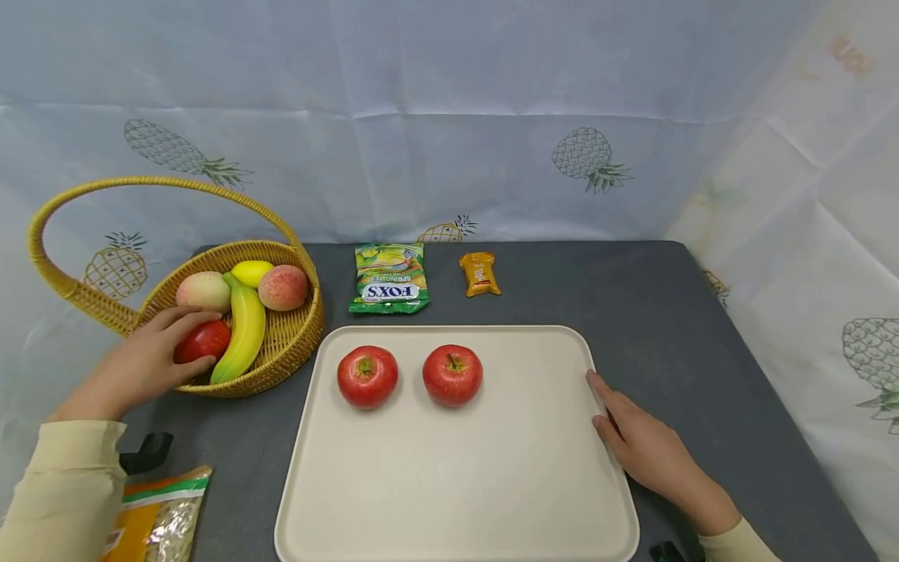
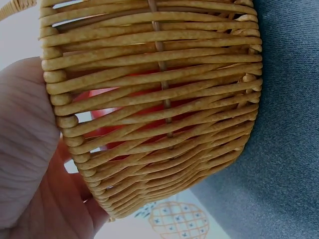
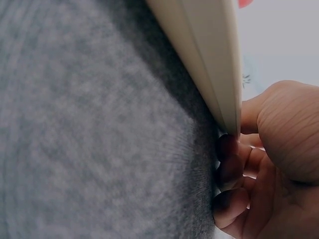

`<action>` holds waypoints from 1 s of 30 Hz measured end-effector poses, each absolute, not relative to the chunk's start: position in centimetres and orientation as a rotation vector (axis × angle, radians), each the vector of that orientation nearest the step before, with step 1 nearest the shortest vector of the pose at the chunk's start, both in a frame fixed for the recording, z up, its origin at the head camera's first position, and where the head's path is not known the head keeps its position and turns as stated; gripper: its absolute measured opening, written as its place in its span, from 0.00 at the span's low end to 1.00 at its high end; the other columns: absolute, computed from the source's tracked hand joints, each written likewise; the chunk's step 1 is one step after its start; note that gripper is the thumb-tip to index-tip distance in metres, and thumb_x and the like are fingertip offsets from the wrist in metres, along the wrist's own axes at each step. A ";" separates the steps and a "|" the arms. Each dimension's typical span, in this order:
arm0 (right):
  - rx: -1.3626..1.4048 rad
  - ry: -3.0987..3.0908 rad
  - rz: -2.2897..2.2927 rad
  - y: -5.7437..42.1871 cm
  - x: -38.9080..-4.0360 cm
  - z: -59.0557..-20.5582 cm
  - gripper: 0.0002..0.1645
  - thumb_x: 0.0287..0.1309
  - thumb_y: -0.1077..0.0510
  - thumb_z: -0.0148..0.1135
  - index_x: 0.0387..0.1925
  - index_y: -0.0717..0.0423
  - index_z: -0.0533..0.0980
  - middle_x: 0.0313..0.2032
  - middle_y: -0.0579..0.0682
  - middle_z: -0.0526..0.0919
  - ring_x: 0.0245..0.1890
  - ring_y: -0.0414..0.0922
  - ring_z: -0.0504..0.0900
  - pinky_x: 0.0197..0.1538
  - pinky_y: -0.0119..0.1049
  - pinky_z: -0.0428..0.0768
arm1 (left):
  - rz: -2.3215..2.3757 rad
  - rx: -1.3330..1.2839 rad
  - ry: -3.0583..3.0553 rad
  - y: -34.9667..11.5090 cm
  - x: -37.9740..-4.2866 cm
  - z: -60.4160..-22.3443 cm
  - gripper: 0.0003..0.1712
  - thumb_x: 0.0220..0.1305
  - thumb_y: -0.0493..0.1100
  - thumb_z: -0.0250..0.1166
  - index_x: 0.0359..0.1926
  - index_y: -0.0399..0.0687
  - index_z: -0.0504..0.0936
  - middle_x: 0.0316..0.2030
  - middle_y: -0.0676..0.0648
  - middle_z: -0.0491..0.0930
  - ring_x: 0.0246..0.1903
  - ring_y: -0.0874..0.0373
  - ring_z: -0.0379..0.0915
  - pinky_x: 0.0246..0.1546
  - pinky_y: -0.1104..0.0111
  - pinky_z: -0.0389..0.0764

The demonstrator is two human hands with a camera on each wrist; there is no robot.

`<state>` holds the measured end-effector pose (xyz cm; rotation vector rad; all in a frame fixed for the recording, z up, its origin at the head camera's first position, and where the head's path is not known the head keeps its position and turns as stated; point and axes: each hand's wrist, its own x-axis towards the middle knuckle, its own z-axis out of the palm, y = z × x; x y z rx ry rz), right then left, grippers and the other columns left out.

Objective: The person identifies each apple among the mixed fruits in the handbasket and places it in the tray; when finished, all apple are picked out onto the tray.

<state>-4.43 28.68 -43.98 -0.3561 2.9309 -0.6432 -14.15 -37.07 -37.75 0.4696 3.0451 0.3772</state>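
Observation:
In the head view, my left hand (image 1: 151, 355) reaches into the yellow wicker basket (image 1: 302, 343) and grips a red apple (image 1: 204, 342), thumb and fingers on either side of it. The left wrist view shows the apple (image 2: 139, 112) only through gaps in the weave. My right hand (image 1: 649, 445) holds the right edge of the cream tray (image 1: 456, 484). In the right wrist view its thumb lies on the tray's rim (image 3: 227, 74), with curled fingers below. Two red apples, a left one (image 1: 367, 378) and a right one (image 1: 453, 376), sit on the tray's far half.
The basket also holds a banana (image 1: 243, 328), a lemon (image 1: 251, 272), a pale peach (image 1: 204, 291) and a pinker peach (image 1: 284, 287). Behind the tray lie a green candy bag (image 1: 389, 279) and a small orange packet (image 1: 481, 274). An orange bag (image 1: 165, 519) lies front left.

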 end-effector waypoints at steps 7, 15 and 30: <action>-0.336 2.915 -0.648 28.6 -4.5 -43.9 0.43 0.71 0.57 0.62 0.80 0.55 0.53 0.70 0.68 0.66 0.57 0.61 0.80 0.38 0.48 0.81 | 0.409 0.481 3.016 -37.1 -14.6 -37.8 0.41 0.56 0.41 0.77 0.66 0.38 0.68 0.63 0.25 0.59 0.51 0.27 0.65 0.42 0.31 0.72; -0.334 2.917 -0.654 28.7 -4.5 -44.0 0.44 0.70 0.57 0.62 0.80 0.54 0.53 0.70 0.68 0.67 0.57 0.61 0.80 0.37 0.47 0.81 | 0.404 0.525 3.047 -36.6 -14.8 -37.7 0.39 0.50 0.37 0.79 0.62 0.38 0.72 0.61 0.26 0.62 0.48 0.27 0.68 0.41 0.32 0.74; -0.345 2.928 -0.658 28.7 -4.4 -44.0 0.43 0.70 0.58 0.62 0.80 0.54 0.53 0.69 0.68 0.68 0.54 0.60 0.82 0.35 0.46 0.81 | 0.420 0.584 3.171 -35.6 -14.7 -37.2 0.42 0.42 0.35 0.82 0.60 0.37 0.74 0.59 0.27 0.64 0.50 0.22 0.60 0.38 0.30 0.71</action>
